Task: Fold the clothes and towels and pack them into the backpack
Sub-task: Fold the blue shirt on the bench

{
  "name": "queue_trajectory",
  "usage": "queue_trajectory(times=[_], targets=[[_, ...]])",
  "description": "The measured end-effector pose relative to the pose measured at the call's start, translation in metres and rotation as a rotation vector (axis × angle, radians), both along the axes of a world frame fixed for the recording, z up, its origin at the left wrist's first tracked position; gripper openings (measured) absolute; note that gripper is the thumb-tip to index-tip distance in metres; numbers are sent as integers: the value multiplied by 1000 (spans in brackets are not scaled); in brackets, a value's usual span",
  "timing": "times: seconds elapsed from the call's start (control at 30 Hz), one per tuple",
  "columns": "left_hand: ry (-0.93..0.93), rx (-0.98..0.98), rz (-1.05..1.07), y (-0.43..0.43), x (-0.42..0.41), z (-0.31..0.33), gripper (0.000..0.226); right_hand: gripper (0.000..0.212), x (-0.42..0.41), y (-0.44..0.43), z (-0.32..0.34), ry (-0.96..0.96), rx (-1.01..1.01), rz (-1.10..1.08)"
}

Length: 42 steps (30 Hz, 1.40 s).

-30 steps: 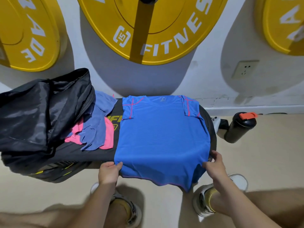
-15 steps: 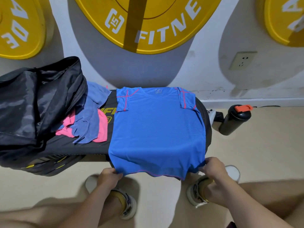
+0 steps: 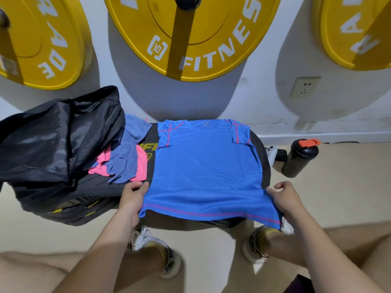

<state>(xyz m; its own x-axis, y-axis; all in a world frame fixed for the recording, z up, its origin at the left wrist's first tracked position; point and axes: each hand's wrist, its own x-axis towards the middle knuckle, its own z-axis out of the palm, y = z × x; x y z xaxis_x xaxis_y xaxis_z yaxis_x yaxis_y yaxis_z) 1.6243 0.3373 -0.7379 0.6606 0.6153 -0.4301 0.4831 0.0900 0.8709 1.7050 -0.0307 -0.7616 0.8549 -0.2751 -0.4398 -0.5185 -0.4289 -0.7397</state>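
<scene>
In the head view a blue shirt (image 3: 207, 166) of fine mesh knit lies flat, face down or up I cannot tell, on a black padded bench (image 3: 266, 166), its collar toward the wall and its short sleeves folded in over the shoulders, each crossed by thin pink seams. A pink stitch line runs along the hem, which hangs past the bench's near edge. The left hand (image 3: 133, 194) pinches the shirt's lower left side with curled fingers; the right hand (image 3: 283, 197) grips the lower right side the same way, so the cloth between them is pulled smooth and taut. Left of the shirt, a rumpled grey-blue towel (image 3: 124, 161) lies over a crumpled pink cloth (image 3: 141, 167), both touching the mouth of a black backpack (image 3: 53, 140) of shiny, creased nylon that slumps open on the bench's left end. On the beige floor to the right stands a dark cylindrical bottle (image 3: 300, 158) with an orange flip cap. Round yellow plates (image 3: 190, 34) with white lettering hang on the white wall, near a square socket (image 3: 304, 87).
</scene>
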Motion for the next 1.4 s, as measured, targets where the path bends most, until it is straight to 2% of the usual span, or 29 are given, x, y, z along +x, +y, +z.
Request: queue_trajectory(times=[0.07, 0.13, 0.2, 0.27, 0.33, 0.47, 0.53, 0.6, 0.73, 0.87, 0.93, 0.97, 1.07, 1.17, 1.27, 1.33, 1.4], targets=[[-70, -245, 27, 2, -3, 19, 12, 34, 1, -4, 18, 25, 231, -74], [-122, -404, 40, 7, -6, 34, 4, 29, 1, -10, 35, 70, 491, -99], [-183, -466, 30, 9, -8, 47, 12, 18, 3, -12, 45, 73, 740, -134], [-196, -457, 10, 10, -8, 52, 20, 19, 4, -11, 50, 51, 900, -166], [-207, -434, 15, 10, -10, 57, 21, 24, 4, -10, 53, 52, 896, -120], [-176, -350, -2, 18, -10, 63, 16, 22, 6, -9, 56, -13, 505, -47], [-157, -312, -8, 26, -10, 66, 15, 22, 9, -10, 61, -89, 417, -48], [-152, -293, -5, 31, -9, 70, 14, 19, 13, -11, 71, -122, 485, -30], [-234, -342, 78, 38, 14, 78, 14, 16, 35, -10, 85, -116, 867, -92], [-283, -435, 76, 42, 61, 86, 22, 28, 74, -4, 85, -77, 994, -124], [-273, -413, -15, 49, 87, 83, 39, 36, 97, 0, 78, -43, 944, -54], [-245, -340, -76, 53, 100, 80, 48, 39, 110, 1, 73, -26, 876, -5], [-116, 56, -256, 60, 137, 60, 64, 43, 151, 8, 52, -72, 456, 159], [-46, 300, -378, 57, 164, 40, 54, 47, 182, 17, 32, -157, 66, 320], [11, 465, -452, 62, 180, 11, 57, 42, 194, 23, 19, -230, -182, 427], [49, 568, -408, 73, 186, -8, 44, 30, 200, 26, 12, -290, -256, 409], [44, 499, -337, 77, 192, -15, 19, 17, 205, 26, 8, -332, -148, 347]])
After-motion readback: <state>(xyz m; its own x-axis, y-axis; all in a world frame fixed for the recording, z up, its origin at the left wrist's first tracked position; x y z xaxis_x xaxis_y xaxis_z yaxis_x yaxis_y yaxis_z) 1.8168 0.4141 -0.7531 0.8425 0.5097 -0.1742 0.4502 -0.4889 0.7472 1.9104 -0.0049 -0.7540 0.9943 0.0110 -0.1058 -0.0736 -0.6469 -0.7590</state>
